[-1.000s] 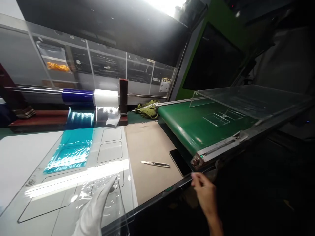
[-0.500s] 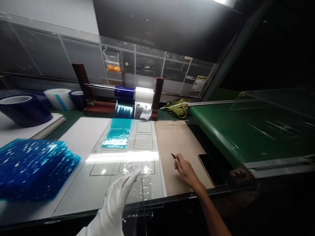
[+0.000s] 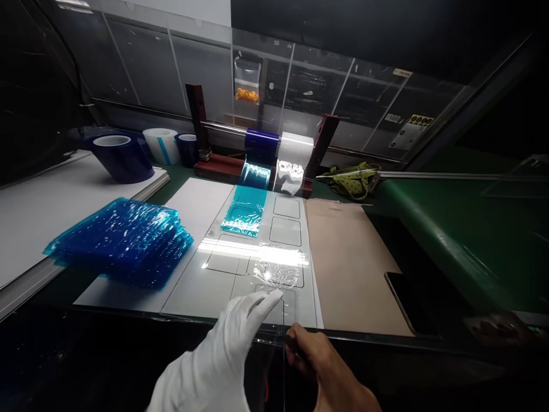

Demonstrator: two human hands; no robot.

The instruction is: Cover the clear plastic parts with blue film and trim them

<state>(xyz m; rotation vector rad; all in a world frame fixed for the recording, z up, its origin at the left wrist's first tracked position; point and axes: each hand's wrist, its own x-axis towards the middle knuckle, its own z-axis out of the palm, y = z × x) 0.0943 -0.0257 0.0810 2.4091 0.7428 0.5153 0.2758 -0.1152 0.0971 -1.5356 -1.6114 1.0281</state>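
My left hand (image 3: pixel 223 343), in a white glove, grips a clear plastic panel (image 3: pixel 283 317) tilted up at the table's front edge. Thumb and fingers press on the panel from either side. My bare right hand (image 3: pixel 321 357) is closed on a small dark blade (image 3: pixel 295 345), mostly hidden by the fingers, close to the panel's edge. Beyond them a marked sheet (image 3: pixel 193 292) with outlined rounded rectangles lies under a bright reflection. A strip of blue film (image 3: pixel 245 209) hangs onto it from a blue roll (image 3: pixel 261 142).
A white roll (image 3: pixel 295 147) shares the rod of a wooden stand (image 3: pixel 328 137). At left sits a stack of blue film pieces (image 3: pixel 124 240), with a blue tape roll (image 3: pixel 122 163) behind. A brown board (image 3: pixel 347 257), a phone (image 3: pixel 407 303) and a green conveyor belt (image 3: pixel 467 240) lie rightward.
My right hand has moved from over the brown board down and left to the panel's edge, carrying the blade. My left hand keeps the panel. The view has shifted left.
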